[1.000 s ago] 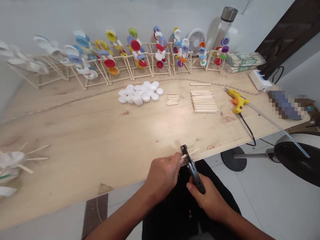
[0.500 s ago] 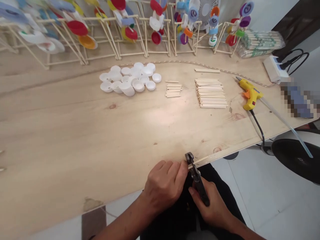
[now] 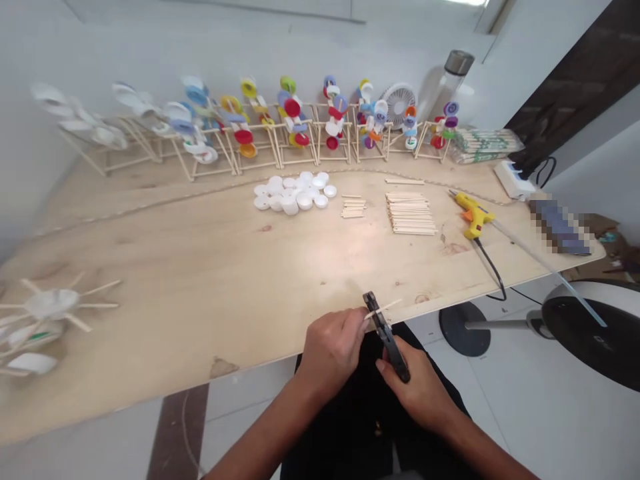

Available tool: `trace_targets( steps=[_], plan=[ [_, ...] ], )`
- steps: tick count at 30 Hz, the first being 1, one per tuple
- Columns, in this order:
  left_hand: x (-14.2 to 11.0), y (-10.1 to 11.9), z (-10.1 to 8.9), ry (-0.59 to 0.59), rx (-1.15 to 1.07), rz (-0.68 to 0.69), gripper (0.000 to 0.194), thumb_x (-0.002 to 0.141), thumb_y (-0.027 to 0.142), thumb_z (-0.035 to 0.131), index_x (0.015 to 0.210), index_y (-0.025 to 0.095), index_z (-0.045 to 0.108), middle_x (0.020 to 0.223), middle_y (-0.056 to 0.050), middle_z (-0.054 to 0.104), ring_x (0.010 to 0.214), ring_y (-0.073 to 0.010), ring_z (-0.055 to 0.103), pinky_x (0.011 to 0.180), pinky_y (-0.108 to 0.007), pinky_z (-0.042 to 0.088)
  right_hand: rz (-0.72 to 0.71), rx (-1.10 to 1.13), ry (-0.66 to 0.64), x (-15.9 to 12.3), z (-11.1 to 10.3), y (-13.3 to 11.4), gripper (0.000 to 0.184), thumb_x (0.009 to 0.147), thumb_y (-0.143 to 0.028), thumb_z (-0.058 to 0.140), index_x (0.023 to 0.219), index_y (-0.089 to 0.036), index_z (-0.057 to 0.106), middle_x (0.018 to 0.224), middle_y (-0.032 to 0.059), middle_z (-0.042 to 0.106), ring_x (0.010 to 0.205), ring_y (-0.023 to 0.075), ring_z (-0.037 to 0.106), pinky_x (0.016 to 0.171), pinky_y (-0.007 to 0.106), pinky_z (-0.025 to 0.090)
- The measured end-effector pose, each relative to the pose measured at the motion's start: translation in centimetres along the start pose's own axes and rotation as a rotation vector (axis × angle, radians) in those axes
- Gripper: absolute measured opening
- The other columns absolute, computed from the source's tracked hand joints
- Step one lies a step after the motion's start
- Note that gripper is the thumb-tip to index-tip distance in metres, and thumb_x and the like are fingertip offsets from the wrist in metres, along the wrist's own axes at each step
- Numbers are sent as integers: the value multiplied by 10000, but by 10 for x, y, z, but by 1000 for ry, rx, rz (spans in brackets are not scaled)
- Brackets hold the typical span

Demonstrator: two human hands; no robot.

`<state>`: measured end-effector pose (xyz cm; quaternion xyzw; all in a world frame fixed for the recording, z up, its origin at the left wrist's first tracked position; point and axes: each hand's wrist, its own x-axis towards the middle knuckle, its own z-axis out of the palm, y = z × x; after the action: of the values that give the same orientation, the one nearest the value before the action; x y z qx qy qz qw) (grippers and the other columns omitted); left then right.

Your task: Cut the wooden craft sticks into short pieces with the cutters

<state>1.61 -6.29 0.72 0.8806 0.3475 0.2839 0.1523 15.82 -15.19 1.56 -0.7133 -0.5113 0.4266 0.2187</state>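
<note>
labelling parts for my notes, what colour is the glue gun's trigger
The trigger is orange, on a yellow glue gun; see the head view.

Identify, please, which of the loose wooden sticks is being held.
The stick in the left hand, crossing the black tool; the other loose sticks lie on the table.

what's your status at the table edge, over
Left grip on thin stick. Right grip on black pliers. Stick crosses pliers near jaws. Yellow glue gun off right, not in the way.
</note>
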Motion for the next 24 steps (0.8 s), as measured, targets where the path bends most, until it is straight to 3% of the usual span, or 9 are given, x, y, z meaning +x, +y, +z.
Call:
trace_targets(
  steps=[8, 18, 20, 24],
  plan=[
    [10, 14, -31, 98, -202, -145, 166, 885, 202, 380, 898, 170, 542, 556, 20, 533, 506, -103, 518, 498, -200, 374, -131, -247, 78, 3, -24, -23, 53, 798, -236, 481, 754, -210, 465, 595, -6, 585, 527, 156, 532, 510, 237, 308],
    [32, 15, -42, 160, -106, -297, 180, 880, 210, 352, 796, 182, 508, 513, 38, 462, 432, -97, 437, 453, -205, 300, -218, -547, 158, 39, -37, -39, 75, 758, -147, 509, 781, -205, 466, 679, 36, 644, 614, 198, 593, 518, 254, 234],
    [34, 15, -45, 168, -69, -324, 194, 882, 226, 356, 763, 181, 504, 506, 40, 447, 425, -96, 421, 448, -207, 290, -199, -599, 194, 46, -42, -38, 62, 767, -159, 512, 787, -202, 472, 665, 44, 643, 596, 206, 591, 510, 260, 216],
    [38, 11, -50, 191, -66, -379, 243, 889, 277, 364, 706, 183, 492, 497, 45, 416, 421, -90, 390, 445, -204, 288, -20, -658, 352, 58, -59, -33, 93, 822, -279, 498, 789, -192, 488, 632, 69, 626, 581, 230, 581, 495, 262, 194]
  ],
)
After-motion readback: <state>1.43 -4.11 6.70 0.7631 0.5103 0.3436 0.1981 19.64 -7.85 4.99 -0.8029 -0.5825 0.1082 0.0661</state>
